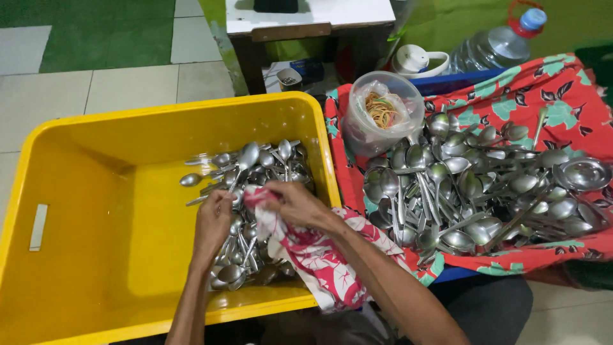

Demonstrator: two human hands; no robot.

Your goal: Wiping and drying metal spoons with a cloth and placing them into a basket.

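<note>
My left hand (214,220) grips the handle of a metal spoon (245,160) over the pile of spoons (255,255) inside the yellow plastic crate (83,191). My right hand (295,203) holds a red and white patterned cloth (316,255) bunched around the same spoon's handle. The cloth trails down over the crate's near rim. The spoon's bowl points away from me, above several other spoons.
A large heap of spoons (472,185) lies on a red floral cloth (562,96) to the right, with a small metal bowl (584,172). A clear tub of rubber bands (382,112), a water jug (491,45) and a small table (306,25) stand behind.
</note>
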